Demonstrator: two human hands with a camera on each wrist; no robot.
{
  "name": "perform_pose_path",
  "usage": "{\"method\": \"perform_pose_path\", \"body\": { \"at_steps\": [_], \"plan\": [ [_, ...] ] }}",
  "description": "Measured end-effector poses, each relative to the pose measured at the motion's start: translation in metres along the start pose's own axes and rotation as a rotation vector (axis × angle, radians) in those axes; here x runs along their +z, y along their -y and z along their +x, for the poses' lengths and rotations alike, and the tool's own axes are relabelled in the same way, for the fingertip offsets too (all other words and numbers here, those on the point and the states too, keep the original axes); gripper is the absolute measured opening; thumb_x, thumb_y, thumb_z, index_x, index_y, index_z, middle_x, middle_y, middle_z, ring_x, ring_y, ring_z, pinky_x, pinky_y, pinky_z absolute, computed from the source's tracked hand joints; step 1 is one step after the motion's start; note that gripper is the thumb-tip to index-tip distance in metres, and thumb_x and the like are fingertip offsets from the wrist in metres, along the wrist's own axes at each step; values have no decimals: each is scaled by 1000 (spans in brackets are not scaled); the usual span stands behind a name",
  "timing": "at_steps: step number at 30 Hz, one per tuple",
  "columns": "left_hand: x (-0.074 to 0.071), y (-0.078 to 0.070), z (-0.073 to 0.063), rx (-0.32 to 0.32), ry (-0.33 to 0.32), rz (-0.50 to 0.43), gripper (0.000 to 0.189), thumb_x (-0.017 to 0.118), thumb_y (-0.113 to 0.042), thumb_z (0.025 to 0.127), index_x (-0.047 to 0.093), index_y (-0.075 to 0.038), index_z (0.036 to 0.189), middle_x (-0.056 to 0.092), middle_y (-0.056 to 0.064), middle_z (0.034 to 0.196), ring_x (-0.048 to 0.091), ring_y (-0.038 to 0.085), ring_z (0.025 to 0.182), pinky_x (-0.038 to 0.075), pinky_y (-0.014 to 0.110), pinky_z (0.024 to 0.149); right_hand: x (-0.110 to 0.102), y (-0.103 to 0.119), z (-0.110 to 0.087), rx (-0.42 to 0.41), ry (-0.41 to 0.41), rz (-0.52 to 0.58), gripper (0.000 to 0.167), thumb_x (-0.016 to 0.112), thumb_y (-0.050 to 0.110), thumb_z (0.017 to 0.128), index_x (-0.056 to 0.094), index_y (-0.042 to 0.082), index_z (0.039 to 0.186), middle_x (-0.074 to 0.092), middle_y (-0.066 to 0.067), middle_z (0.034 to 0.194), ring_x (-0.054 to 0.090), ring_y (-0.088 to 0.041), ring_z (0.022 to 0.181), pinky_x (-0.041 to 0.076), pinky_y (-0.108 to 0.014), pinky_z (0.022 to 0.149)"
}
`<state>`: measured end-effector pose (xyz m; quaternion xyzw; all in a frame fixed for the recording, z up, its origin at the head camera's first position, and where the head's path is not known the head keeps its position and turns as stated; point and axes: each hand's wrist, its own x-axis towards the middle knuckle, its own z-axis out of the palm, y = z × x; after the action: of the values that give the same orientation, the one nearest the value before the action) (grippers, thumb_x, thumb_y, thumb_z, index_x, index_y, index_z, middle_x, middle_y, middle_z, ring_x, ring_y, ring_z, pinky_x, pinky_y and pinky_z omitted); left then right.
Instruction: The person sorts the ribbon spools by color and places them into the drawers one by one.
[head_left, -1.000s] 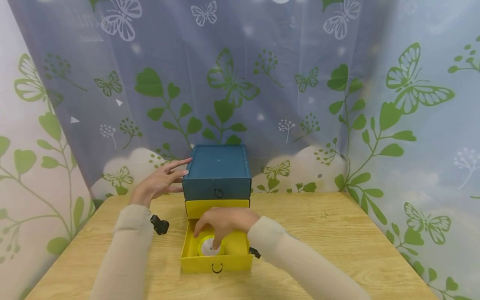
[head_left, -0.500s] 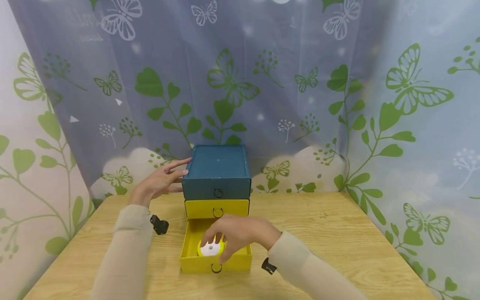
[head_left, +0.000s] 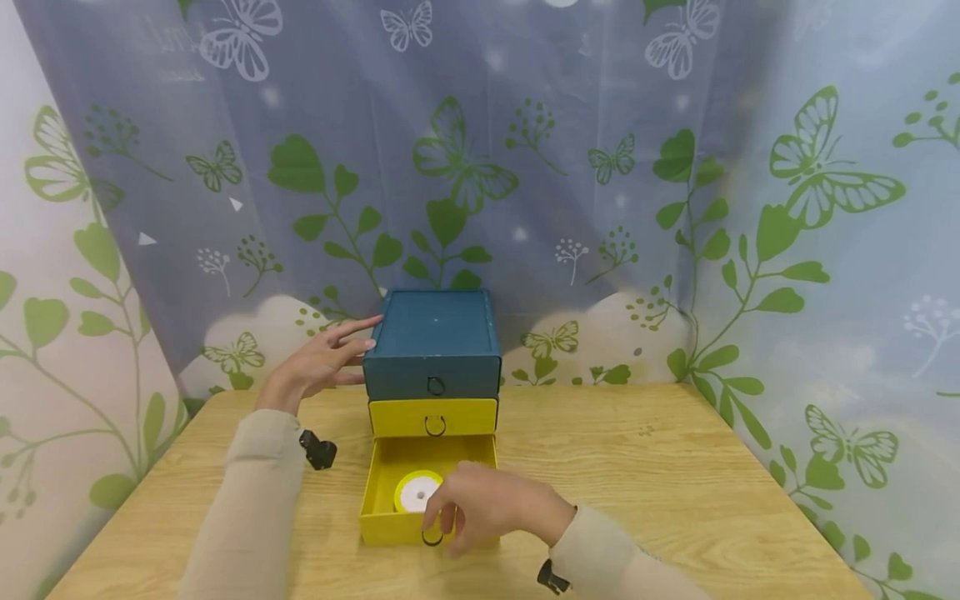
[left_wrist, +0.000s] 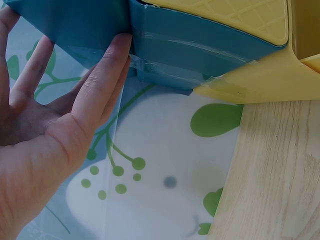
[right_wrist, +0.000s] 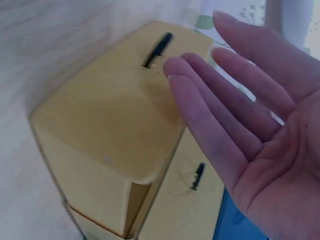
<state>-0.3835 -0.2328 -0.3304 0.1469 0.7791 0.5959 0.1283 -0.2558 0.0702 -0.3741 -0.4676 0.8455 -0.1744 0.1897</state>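
Observation:
A small chest of drawers (head_left: 438, 325) with a blue top stands on the table. Its bottom yellow drawer (head_left: 386, 530) is pulled out and holds a ribbon spool (head_left: 414, 493), white-faced with a yellow rim. My left hand (head_left: 318, 362) touches the chest's left side with fingers spread and extended; the left wrist view shows its fingertips (left_wrist: 120, 42) against the blue wall. My right hand (head_left: 487, 504) is in front of the open drawer, fingers loosely bent and holding nothing. It overlaps the drawer's black ring handle (head_left: 432, 542) in the head view. The right wrist view shows the palm facing the drawer front (right_wrist: 110, 110).
Above the open drawer are a closed yellow drawer (head_left: 401, 418) and a closed blue drawer (head_left: 397, 379), each with a ring handle. The wooden table (head_left: 637, 467) extends on both sides. A butterfly-patterned curtain (head_left: 585, 208) hangs behind and around it.
My right hand has come out of the bottom drawer, moving toward me and right to its front, leaving the spool inside. My left hand has stayed on the chest.

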Motion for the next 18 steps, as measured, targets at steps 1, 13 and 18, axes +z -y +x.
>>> {"method": "perform_pose_path", "body": {
  "at_steps": [1, 13, 18],
  "plan": [
    [0, 0, 0, -1, 0, -1, 67, 58, -35, 107, 26, -30, 165, 3, 19, 174, 13, 48, 158, 38, 61, 121, 3, -1, 0, 9, -8, -9, 33, 86, 11, 85, 78, 13, 117, 81, 0, 101, 70, 3, 79, 55, -8, 72],
    [0, 0, 0, -2, 4, -4, 68, 58, -35, 107, 25, -30, 166, 2, 18, 174, 12, 49, 158, 38, 62, 121, 32, -13, 8, -66, -161, -231, 13, 82, 6, 84, 77, 17, 81, 65, 15, 66, 45, 12, 59, 35, 0, 63],
    [0, 0, 0, -3, 7, -2, 67, 58, -35, 107, 26, -32, 165, 2, 17, 174, 13, 48, 159, 39, 61, 121, 40, -15, 10, -113, -194, -177, 50, 73, -5, 80, 31, 17, 63, 18, 9, 58, 9, 1, 54, 12, -13, 57]
  ]
}}
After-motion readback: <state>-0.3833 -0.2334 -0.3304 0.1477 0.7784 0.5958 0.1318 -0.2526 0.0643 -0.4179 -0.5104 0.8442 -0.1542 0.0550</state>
